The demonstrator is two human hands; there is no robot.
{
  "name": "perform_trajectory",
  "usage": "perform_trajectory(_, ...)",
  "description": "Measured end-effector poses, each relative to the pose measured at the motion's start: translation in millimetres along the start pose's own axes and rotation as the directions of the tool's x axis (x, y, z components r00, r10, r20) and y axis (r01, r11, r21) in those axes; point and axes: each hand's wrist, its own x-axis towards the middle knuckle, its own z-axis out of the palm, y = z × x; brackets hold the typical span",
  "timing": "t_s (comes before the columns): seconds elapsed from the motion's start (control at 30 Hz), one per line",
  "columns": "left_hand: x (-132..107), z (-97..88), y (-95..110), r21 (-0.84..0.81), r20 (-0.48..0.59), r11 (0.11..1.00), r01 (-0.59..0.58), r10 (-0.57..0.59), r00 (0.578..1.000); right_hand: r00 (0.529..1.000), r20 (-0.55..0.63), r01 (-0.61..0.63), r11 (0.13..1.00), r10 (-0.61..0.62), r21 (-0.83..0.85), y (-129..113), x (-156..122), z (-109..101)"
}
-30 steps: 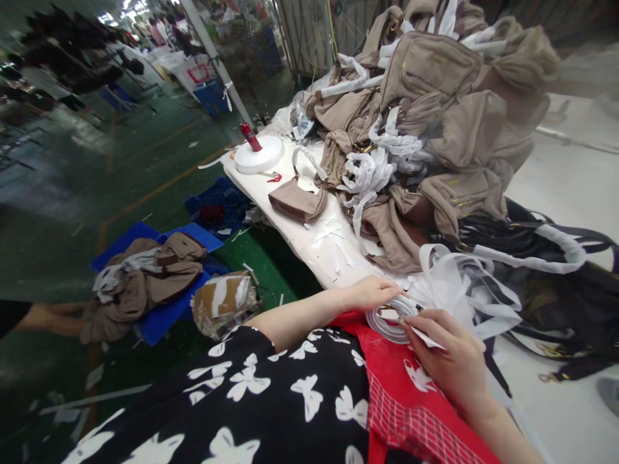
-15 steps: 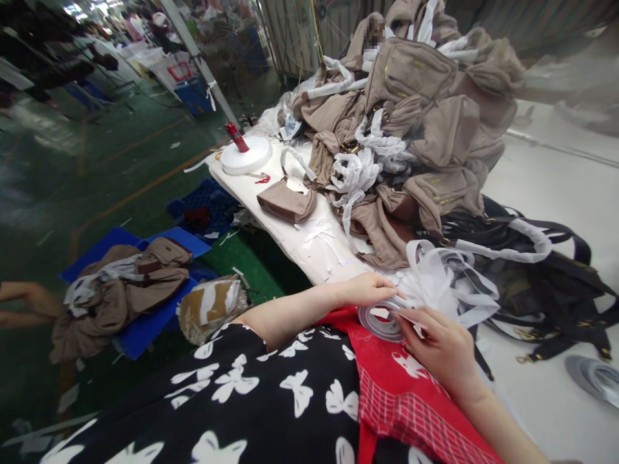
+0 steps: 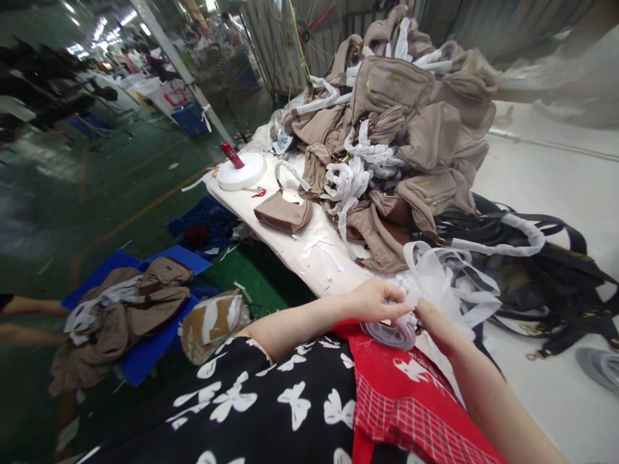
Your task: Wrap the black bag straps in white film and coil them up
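A coiled roll of white strip [image 3: 396, 334] lies against the red apron at the table's near edge. Just above the coil, my left hand [image 3: 382, 301] is closed, its thumb and fingers pinched on a piece of the white strip. My right hand [image 3: 439, 325] meets it from the right, also closed with its fingertips pinched on the strip; the exact grip is partly hidden. Behind both hands spreads a loose tangle of white strips [image 3: 438, 283].
Brown bags [image 3: 391, 84] with wrapped straps form a tall pile. Black straps [image 3: 532, 277] lie right, near another coil [image 3: 597, 370]. A small brown pouch [image 3: 283, 212] and a white spool [image 3: 240, 171] sit left. Another person's arms [image 3: 33, 319] reach a blue crate [image 3: 140, 351] on the floor.
My hands have shifted from the sides of the coil to its top, fingertips now close together. The coil sits slightly lower and more tilted. The other person's arms reach farther toward the brown bags.
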Motion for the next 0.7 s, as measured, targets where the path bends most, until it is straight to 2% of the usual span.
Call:
perform_trajectory(0.07, -0.9, -1.1, 2.2, 0.012, 0.002, 1.0, -0.016, 0.016, 1.0, 0.998, 0.062, -0.03, 0.997, 0.025, 0.07, 3.5, 1.1, 4.4)
perform_trajectory(0.1, -1.4, -1.5, 3.4, 0.021, -0.016, 0.999, -0.027, 0.027, 0.999, 0.998, 0.054, -0.03, 0.995, 0.025, 0.094, 3.9, 1.1, 6.4)
perform_trajectory(0.2, -1.9, -1.2, 4.5, 0.073, -0.131, 0.997, -0.038, 0.047, 0.99, 0.995, -0.097, 0.037, 0.995, -0.028, 0.093, 0.6, -0.8, 10.5)
perform_trajectory(0.3, 0.8, 1.5, 1.9, 0.111, -0.19, 0.993, 0.043, -0.021, 0.982, 0.958, -0.272, 0.105, 0.994, -0.095, 0.023, -5.8, -4.4, 12.9)
perform_trajectory(0.4, 6.1, 4.6, -0.7, -0.007, -0.157, 0.978, 0.209, -0.207, 0.966, 0.933, -0.341, 0.128, 0.992, -0.119, 0.004, -10.4, -7.5, 14.7)
perform_trajectory(0.5, 10.5, 5.1, -1.8, -0.233, -0.063, 0.892, 0.386, -0.41, 0.91, 0.926, -0.351, 0.142, 0.99, -0.14, -0.019, -11.6, -10.1, 13.6)
perform_trajectory(0.6, 12.1, 2.8, -2.8, -0.318, 0.034, 0.846, 0.429, -0.442, 0.897, 0.912, -0.364, 0.143, 0.978, -0.189, -0.15, -10.4, -14.2, 10.1)
perform_trajectory(0.7, 12.5, 0.8, -3.1, -0.293, 0.029, 0.872, 0.392, -0.402, 0.915, 0.884, -0.376, 0.145, 0.928, -0.277, -0.344, -9.5, -20.1, 8.2)
